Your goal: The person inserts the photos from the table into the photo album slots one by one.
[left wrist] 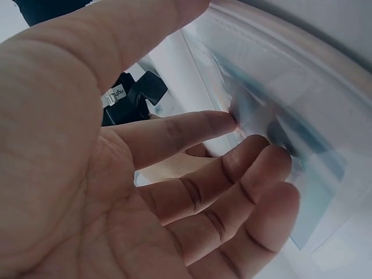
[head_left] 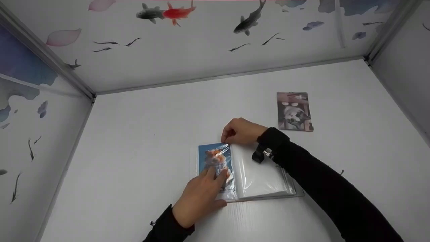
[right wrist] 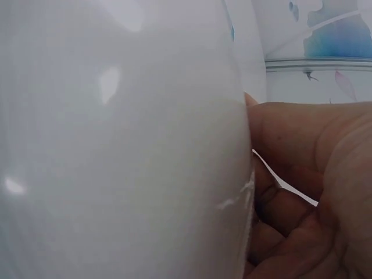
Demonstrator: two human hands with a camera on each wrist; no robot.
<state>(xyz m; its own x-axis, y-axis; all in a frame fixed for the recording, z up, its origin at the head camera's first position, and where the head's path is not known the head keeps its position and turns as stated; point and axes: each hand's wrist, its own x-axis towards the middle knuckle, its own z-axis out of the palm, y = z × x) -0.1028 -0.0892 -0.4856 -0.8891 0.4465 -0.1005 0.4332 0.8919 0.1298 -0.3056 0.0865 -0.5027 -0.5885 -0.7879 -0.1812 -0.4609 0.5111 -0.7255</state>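
An open photo album with clear plastic pockets lies on the white table. Its left pocket holds a photo of an orange-and-white figure on blue, its top edge at the pocket's upper rim. My left hand rests its fingertips on the plastic over the photo, fingers loosely bent, as the left wrist view also shows. At the photo's upper right corner, my right hand pinches the edge between thumb and fingers. In the right wrist view a glossy page hides part of that grip.
A stack of cat photos lies on the table to the upper right, beyond the right forearm. Panels printed with fish and petals border the table at the back and sides.
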